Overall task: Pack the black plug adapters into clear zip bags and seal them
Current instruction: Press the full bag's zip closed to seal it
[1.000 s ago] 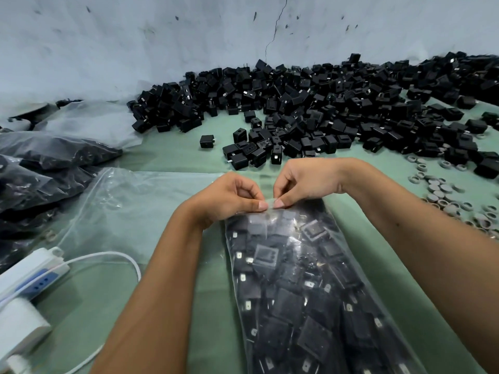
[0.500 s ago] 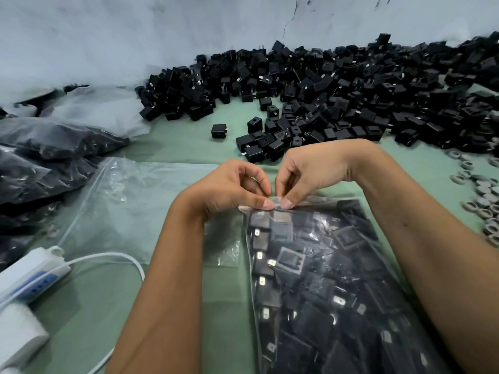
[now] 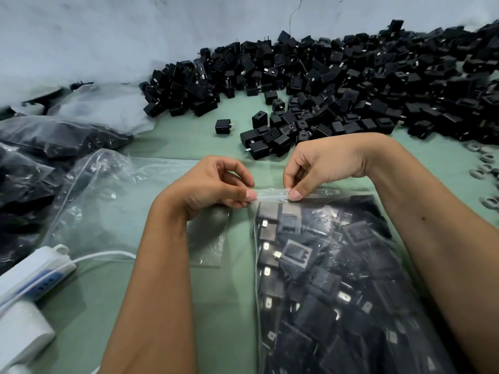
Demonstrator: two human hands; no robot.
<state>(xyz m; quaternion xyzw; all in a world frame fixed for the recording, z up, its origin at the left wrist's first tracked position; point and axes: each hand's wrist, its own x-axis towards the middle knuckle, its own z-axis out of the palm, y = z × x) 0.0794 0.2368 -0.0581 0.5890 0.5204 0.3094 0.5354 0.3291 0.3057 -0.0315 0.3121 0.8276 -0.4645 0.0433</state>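
The left hand [image 3: 213, 184] and right hand [image 3: 321, 163] each pinch the zip strip of the filled bag [image 3: 337, 279], a short stretch of strip between them, at the frame's centre. The bag, packed with black adapters, runs to the lower right. Loose adapters [image 3: 337, 76] heap across the upper right; empty clear bags [image 3: 108, 201] lie left

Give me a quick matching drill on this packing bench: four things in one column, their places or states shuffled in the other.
Things:
1. full bag
2. empty bag
3. loose adapters
4. power strip

Places or states:
A. heaped along the far wall
B. near left edge, white cord attached
C. zip strip pinched by both hands
D. lying flat under the left forearm

Pairs: 1-C, 2-D, 3-A, 4-B
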